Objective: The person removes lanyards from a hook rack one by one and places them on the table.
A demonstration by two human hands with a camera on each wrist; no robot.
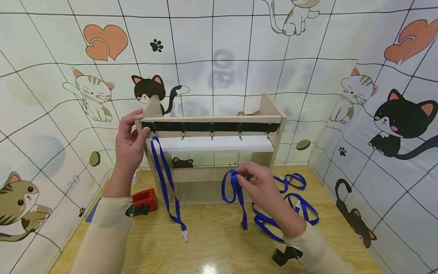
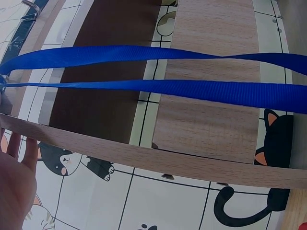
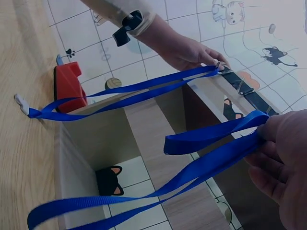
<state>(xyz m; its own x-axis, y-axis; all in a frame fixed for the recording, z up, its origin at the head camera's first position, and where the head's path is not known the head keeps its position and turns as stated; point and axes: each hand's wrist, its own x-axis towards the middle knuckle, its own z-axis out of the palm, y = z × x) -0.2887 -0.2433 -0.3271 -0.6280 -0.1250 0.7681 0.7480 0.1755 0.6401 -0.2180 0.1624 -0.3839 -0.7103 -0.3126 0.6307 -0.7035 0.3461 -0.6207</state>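
A wooden rack (image 1: 212,119) with a black strip and several metal hooks (image 1: 211,134) stands at the back of the table. One blue lanyard (image 1: 165,179) hangs from the leftmost hook, its white clip (image 1: 185,235) on the table. My left hand (image 1: 131,140) grips the rack's top left corner, next to that hook. My right hand (image 1: 254,179) pinches the loop of a second blue lanyard (image 1: 236,194) in front of the rack's lower shelf. In the right wrist view the held lanyard (image 3: 211,163) trails from my right hand's fingers (image 3: 283,158); the hung lanyard (image 3: 139,91) shows behind.
More blue lanyards (image 1: 291,205) lie in a heap on the wooden table (image 1: 212,243) at the right. A red block (image 1: 145,198) sits left of the rack. Cat-patterned walls (image 1: 393,114) close in on three sides.
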